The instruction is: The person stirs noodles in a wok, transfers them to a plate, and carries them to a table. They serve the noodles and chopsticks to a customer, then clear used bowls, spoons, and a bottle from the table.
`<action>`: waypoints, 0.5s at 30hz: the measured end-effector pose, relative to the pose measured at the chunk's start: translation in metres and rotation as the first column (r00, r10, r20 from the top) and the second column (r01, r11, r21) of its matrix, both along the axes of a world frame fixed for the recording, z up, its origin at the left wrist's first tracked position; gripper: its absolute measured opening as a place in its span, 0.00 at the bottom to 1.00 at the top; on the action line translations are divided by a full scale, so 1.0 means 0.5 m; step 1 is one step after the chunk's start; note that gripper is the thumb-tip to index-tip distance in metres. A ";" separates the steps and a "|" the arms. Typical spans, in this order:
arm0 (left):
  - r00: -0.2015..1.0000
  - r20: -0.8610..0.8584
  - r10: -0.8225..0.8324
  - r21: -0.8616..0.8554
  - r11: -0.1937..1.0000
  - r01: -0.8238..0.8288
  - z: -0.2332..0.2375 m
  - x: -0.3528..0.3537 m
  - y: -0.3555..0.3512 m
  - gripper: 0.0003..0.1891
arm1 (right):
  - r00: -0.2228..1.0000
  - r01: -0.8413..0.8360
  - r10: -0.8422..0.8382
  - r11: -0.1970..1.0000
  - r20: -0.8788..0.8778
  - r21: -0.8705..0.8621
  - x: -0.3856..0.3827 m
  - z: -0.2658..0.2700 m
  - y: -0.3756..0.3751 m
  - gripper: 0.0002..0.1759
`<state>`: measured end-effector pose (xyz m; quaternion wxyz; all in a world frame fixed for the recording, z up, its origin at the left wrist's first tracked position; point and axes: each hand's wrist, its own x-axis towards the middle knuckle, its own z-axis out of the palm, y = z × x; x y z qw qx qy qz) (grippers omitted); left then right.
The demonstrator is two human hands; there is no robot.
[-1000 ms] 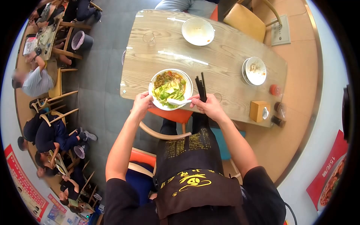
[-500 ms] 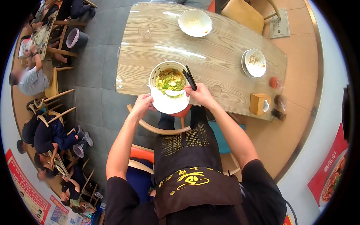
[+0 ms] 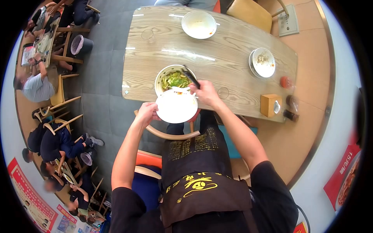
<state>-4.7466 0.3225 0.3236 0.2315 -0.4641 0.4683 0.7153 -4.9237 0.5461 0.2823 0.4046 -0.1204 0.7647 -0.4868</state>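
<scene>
Near the front edge of the wooden table (image 3: pixel 225 50) stands a bowl of greens (image 3: pixel 175 79). My left hand (image 3: pixel 147 113) grips the left rim of a white plate (image 3: pixel 176 106), tilted against the bowl's near side. Black chopsticks (image 3: pixel 190 76) are in my right hand (image 3: pixel 204 92), their tips over the bowl's right rim. A white spoon (image 3: pixel 180 89) lies between bowl and plate, close to my right fingers. Some reddish scraps show at the plate's far edge.
An empty-looking bowl (image 3: pixel 199 25), stacked dishes (image 3: pixel 264 62), a tissue box (image 3: pixel 269 105), jars (image 3: pixel 286 82) and a clear glass (image 3: pixel 223 93) stand on the table. A chair back (image 3: pixel 167 133) is before me. People sit at left.
The plate has moved down toward me, showing more of the bowl. The chopsticks have tilted further left over the bowl, with my right hand slightly lower.
</scene>
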 end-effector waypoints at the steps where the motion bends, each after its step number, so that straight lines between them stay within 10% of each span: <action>1: 1.000 -0.007 0.019 -0.021 1.000 -0.019 0.008 0.001 0.000 0.10 | 0.999 -0.029 0.030 0.999 -0.022 0.041 -0.012 0.004 0.022 0.11; 6: 0.997 -0.078 0.026 -0.060 0.998 -0.031 -0.006 0.033 -0.030 0.12 | 0.990 -0.114 0.116 0.993 -0.076 0.024 -0.010 -0.001 0.035 0.10; 15: 0.849 -0.370 0.376 -0.126 0.886 -0.447 -0.033 0.024 -0.136 0.17 | 0.909 0.414 -0.386 0.878 0.158 -0.242 -0.044 0.184 0.150 0.11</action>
